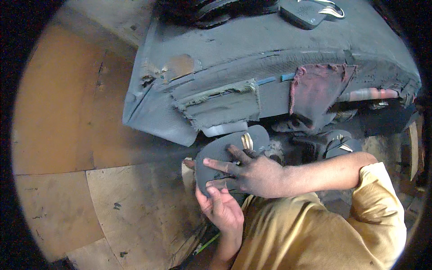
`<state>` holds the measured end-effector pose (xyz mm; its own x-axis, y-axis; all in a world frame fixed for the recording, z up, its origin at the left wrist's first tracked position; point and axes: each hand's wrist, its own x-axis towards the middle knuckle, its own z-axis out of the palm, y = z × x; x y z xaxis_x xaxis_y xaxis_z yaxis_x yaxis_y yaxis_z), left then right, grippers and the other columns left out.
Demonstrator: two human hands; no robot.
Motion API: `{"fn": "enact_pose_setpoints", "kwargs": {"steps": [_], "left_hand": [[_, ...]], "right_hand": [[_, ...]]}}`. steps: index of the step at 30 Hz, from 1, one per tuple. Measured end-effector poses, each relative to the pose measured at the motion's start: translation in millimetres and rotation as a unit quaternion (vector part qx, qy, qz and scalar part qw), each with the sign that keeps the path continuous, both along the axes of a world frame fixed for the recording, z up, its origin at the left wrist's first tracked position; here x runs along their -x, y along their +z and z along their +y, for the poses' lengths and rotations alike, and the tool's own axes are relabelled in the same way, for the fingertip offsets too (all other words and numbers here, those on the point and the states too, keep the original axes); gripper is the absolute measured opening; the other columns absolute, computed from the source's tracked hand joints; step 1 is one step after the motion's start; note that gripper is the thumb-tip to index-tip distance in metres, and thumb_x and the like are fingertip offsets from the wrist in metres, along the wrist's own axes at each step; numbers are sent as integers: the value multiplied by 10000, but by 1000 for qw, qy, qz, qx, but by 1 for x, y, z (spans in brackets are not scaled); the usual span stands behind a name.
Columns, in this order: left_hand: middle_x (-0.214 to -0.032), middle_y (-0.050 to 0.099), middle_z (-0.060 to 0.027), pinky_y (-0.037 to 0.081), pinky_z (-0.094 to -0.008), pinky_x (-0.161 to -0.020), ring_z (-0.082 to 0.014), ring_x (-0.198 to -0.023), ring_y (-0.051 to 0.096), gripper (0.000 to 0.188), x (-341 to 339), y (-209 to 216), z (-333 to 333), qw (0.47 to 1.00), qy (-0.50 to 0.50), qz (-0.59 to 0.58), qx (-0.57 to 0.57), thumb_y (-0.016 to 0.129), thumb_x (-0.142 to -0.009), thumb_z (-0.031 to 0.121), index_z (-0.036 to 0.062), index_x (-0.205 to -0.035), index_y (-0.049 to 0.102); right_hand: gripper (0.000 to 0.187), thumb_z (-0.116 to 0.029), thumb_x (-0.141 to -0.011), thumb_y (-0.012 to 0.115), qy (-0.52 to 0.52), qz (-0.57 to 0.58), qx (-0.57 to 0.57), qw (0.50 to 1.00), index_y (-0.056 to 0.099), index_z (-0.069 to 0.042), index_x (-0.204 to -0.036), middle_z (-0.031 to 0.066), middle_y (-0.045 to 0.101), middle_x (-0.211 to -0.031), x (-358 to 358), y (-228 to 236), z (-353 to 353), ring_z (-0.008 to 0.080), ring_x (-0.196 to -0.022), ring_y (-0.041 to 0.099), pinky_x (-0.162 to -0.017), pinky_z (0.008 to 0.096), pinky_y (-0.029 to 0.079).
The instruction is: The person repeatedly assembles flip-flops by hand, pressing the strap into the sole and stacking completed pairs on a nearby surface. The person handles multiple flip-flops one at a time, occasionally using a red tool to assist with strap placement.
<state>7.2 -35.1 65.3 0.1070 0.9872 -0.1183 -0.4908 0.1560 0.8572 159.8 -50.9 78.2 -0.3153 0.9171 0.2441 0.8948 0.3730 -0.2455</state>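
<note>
A dark grey flip-flop sole [210, 151] with a pale, gold-toned strap piece [247, 141] is held up in front of my body. My left hand [223, 210] pinches its near edge, the thumb on top and the fingers against the rim. My right hand [252, 173] lies across the upper face of the sole, its fingers spread and dusted dark. The right thumb and the underside of the sole are hidden.
A dust-covered bench [225, 54] stands ahead, with a green rag [220, 108] and a reddish rag [317, 92] over its front. Another flip-flop [306, 13] rests on top. More dark footwear [339, 146] lies below at right. Brown boards [58, 112] cover the floor at left.
</note>
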Motion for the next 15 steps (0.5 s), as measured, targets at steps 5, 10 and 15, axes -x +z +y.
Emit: {"fn": "enact_pose_setpoints", "kwargs": {"steps": [5,10,15], "left_hand": [[-1181,573,-52,492,-307,-887,-142,-1030,570,430,39,31,-19,997,67,20,-30,628,-976,219,56,-1326,440],[-1250,504,-111,435,-506,-1042,-251,-1182,524,376,84,42,-33,999,12,24,18,471,-1030,350,145,-1342,423],[-1580,276,-180,327,-584,-1126,-344,-1455,285,557,58,-31,5,938,-253,-214,102,359,-1040,491,158,-1485,385]], "right_hand": [[567,-319,-846,580,18,98,42,994,507,-434,-1396,21,329,-1527,32,42,3,381,-1197,493,-957,509,498],[557,-323,-869,551,184,121,-187,957,492,-311,-1423,79,574,-1141,66,56,-10,247,-1041,566,-927,437,472],[452,-297,-940,603,99,348,-192,912,529,-163,-1366,88,604,-1084,52,5,-36,234,-957,621,-911,441,499]]}}
